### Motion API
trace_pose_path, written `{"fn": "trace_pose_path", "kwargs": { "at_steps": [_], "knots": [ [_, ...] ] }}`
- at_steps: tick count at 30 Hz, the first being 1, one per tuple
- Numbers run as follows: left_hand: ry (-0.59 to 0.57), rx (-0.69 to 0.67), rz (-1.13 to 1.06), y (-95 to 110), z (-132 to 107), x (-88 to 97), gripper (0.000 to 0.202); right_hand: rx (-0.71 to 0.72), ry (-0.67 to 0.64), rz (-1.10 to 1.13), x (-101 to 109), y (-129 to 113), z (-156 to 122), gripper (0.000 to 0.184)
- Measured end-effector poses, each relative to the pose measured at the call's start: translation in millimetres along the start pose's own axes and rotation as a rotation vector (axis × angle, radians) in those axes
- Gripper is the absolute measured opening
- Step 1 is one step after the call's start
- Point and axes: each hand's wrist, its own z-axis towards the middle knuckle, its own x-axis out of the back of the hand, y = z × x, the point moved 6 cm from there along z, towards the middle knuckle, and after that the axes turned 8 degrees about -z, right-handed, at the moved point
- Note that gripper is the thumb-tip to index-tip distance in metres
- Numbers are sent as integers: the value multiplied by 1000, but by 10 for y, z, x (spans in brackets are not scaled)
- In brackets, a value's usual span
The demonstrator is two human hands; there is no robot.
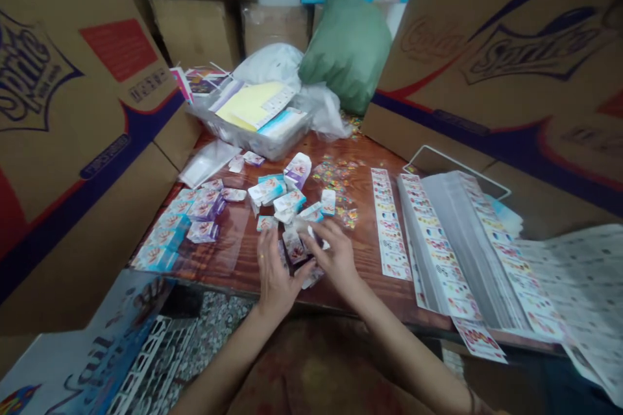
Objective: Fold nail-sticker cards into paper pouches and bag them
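Observation:
Near the table's front edge, my left hand (276,272) curves around the left side of a small dark-sided printed carton (294,246), thumb along its near edge. Across from it, my right hand (335,253) has its fingers bent over the carton's right side, with something small and white at the fingertips. Part of the carton is hidden by my fingers. Just beyond my hands lie several loose blue-and-white cartons (289,202) and an open purple-and-white one (297,170). Stacked rows of blue cartons (160,240) and purple cartons (204,204) stand to the left.
Long printed sticker strips (390,224) and a thick stack of sticker sheets (448,240) lie to the right. Tiny colourful pieces (337,175) are scattered mid-table. Behind them are a plastic tray (272,139) of papers and a green sack (348,45). Large cardboard boxes (487,78) flank the table.

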Motion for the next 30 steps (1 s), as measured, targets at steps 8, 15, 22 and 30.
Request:
{"fn": "trace_pose_path", "kwargs": {
  "at_steps": [8,15,22,30],
  "knots": [
    [-152,630,-585,344,-34,-360,60,140,-412,138,327,-159,-255,29],
    [-137,876,-948,331,-87,-482,54,-407,-53,-671,995,1096,116,48],
    [-197,907,-1069,389,-141,-485,39,-458,-7,-832,916,1415,48,37],
    [-302,926,-1018,380,-20,-704,27,-413,222,-833,1156,1287,4,46]
  ]
}}
